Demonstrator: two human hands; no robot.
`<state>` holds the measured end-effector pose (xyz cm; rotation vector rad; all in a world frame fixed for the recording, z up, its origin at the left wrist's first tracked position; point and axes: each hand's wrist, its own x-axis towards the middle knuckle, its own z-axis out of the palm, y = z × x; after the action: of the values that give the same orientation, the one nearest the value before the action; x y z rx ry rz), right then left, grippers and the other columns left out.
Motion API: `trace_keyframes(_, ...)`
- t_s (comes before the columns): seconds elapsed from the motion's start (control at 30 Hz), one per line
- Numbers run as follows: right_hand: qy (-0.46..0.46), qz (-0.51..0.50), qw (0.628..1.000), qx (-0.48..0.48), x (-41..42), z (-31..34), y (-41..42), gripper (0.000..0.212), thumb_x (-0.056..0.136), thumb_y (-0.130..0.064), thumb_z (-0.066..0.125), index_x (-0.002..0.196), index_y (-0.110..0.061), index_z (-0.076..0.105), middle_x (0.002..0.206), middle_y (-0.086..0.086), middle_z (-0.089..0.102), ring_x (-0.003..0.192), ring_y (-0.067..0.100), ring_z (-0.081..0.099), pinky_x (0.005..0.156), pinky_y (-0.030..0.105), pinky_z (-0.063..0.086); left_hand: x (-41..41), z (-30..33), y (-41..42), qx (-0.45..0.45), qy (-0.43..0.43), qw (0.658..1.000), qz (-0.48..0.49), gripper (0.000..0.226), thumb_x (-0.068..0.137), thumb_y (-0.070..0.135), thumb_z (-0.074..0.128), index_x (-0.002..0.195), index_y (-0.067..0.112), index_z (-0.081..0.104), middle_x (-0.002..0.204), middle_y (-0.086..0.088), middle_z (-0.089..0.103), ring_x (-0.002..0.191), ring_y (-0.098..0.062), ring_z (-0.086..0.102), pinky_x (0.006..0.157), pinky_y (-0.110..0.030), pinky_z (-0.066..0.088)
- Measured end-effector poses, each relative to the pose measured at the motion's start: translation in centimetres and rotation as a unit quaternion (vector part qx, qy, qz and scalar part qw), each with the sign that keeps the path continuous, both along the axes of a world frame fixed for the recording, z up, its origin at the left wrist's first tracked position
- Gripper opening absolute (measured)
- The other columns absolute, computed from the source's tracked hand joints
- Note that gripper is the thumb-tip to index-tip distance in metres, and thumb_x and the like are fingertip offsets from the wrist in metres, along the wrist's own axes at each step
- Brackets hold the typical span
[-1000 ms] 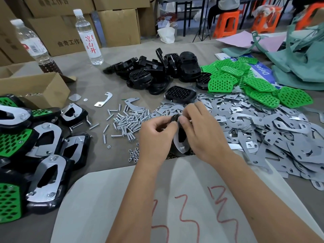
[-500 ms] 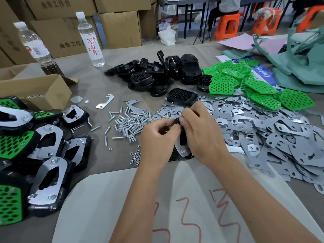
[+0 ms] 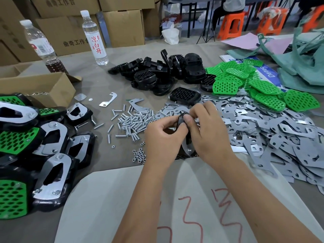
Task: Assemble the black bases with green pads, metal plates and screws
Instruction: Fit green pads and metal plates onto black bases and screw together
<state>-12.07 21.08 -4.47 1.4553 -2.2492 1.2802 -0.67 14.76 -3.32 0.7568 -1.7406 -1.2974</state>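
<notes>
Both hands hold one black base with a metal plate [image 3: 187, 147] on it, stood on edge at the table's middle. My left hand [image 3: 163, 137] grips its left side, thumb and fingers curled. My right hand [image 3: 206, 132] wraps its right side, fingertips pinching at the top edge. Loose black bases [image 3: 157, 74] are piled behind, green pads [image 3: 245, 81] to the right, metal plates [image 3: 273, 134] spread at right. Screws [image 3: 133, 123] and small nuts [image 3: 139, 156] lie just left of my hands. Whether a screw is in my fingers is hidden.
Finished assemblies [image 3: 35, 151] are stacked at the left edge. A cardboard box [image 3: 40, 86] and two water bottles [image 3: 94, 37] stand at back left. White paper with red marks [image 3: 175, 204] covers the near table. Teal fabric [image 3: 301, 64] lies at back right.
Both hands stay on the same base; the fingertips shifted slightly at its top edge. The view drifted a little.
</notes>
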Motion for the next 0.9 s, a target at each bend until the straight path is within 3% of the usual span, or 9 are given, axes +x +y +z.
trace_keyframes(0.1,0.032,0.033,0.998,0.032,-0.1,-0.2,-0.3,0.029,0.104,-0.037,0.034,0.094,-0.014,0.049,0.1,0.002,0.044,0.086,0.023,0.044,0.066,0.043,0.044,0.2,-0.2,-0.3,0.0,-0.004,1.0,-0.004,0.012,0.083,0.02,0.068,0.088,0.016,0.078,0.084,-0.008,0.077,0.085,-0.033,0.072,0.082,-0.05,0.06)
trace_keyframes(0.23,0.034,-0.009,0.999,0.028,0.4,-0.2,-0.5,0.036,0.104,-0.042,0.031,0.088,-0.015,0.048,0.097,0.002,0.045,0.085,0.024,0.044,0.063,0.038,0.039,0.2,-0.1,-0.2,-0.002,-0.006,1.0,0.0,0.016,0.081,0.021,0.068,0.078,0.032,0.079,0.082,0.003,0.078,0.081,-0.014,0.073,0.082,-0.04,0.061)
trace_keyframes(0.37,-0.05,-0.006,0.999,0.012,0.0,-0.2,0.2,0.038,0.102,-0.052,0.039,0.109,-0.019,0.057,0.107,-0.004,0.053,0.097,0.017,0.053,0.08,0.04,0.047,0.0,-0.1,-0.2,0.031,0.007,0.999,0.035,0.021,0.082,0.022,0.07,0.08,0.041,0.079,0.083,0.008,0.079,0.081,-0.008,0.073,0.078,-0.029,0.061)
trace_keyframes(0.47,-0.182,0.07,0.981,0.023,0.3,0.1,0.6,0.043,0.101,-0.059,0.048,0.131,-0.028,0.05,0.109,-0.002,0.061,0.089,0.015,0.066,0.081,0.047,0.057,0.2,0.3,-0.8,0.137,0.076,0.982,0.102,0.023,0.077,0.018,0.07,0.096,0.024,0.082,0.093,0.002,0.081,0.095,-0.02,0.076,0.087,-0.04,0.062)
trace_keyframes(0.53,-0.275,0.128,0.953,0.03,1.1,0.4,0.4,0.037,0.092,-0.059,0.063,0.124,-0.044,0.051,0.1,-0.009,0.066,0.082,0.017,0.07,0.071,0.046,0.06,0.6,0.7,-1.3,0.184,0.116,0.966,0.138,0.026,0.073,0.017,0.069,0.096,0.02,0.079,0.095,-0.006,0.08,0.096,-0.03,0.075,0.088,-0.049,0.062)
trace_keyframes(0.63,-0.256,0.168,0.951,0.042,3.0,0.7,-0.8,0.05,0.082,-0.04,0.084,0.116,-0.053,0.051,0.102,-0.023,0.066,0.096,0.011,0.07,0.079,0.035,0.058,2.0,1.4,-2.2,0.217,0.112,0.954,0.174,0.022,0.071,0.016,0.069,0.092,0.018,0.075,0.095,-0.01,0.078,0.09,-0.033,0.073,0.079,-0.049,0.06)
trace_keyframes(0.7,-0.239,0.171,0.954,0.059,4.5,1.1,-2.4,0.056,0.077,-0.035,0.091,0.118,-0.046,0.054,0.111,-0.028,0.061,0.109,0.015,0.066,0.092,0.041,0.056,4.0,1.9,-3.1,0.201,0.077,0.955,0.202,0.016,0.074,0.014,0.07,0.089,0.017,0.072,0.087,-0.003,0.076,0.079,-0.023,0.07,0.069,-0.04,0.058)
trace_keyframes(0.77,-0.223,0.195,0.952,0.08,6.4,1.6,-4.5,0.055,0.075,-0.035,0.093,0.121,-0.028,0.063,0.117,-0.013,0.066,0.109,0.021,0.066,0.096,0.047,0.054,6.8,2.5,-4.3,0.14,0.017,0.956,0.256,0.011,0.077,0.014,0.073,0.086,0.019,0.071,0.081,0.004,0.074,0.072,-0.012,0.066,0.07,-0.033,0.056)
trace_keyframes(0.9,-0.142,0.253,0.956,0.038,12.3,3.8,-8.8,0.062,0.077,-0.028,0.091,0.132,-0.017,0.065,0.123,-0.002,0.072,0.108,0.019,0.069,0.1,0.037,0.052,13.0,4.9,-5.6,-0.033,-0.083,0.907,0.411,0.01,0.08,0.025,0.073,0.084,0.028,0.064,0.078,0.014,0.068,0.077,-0.006,0.066,0.071,-0.019,0.049)
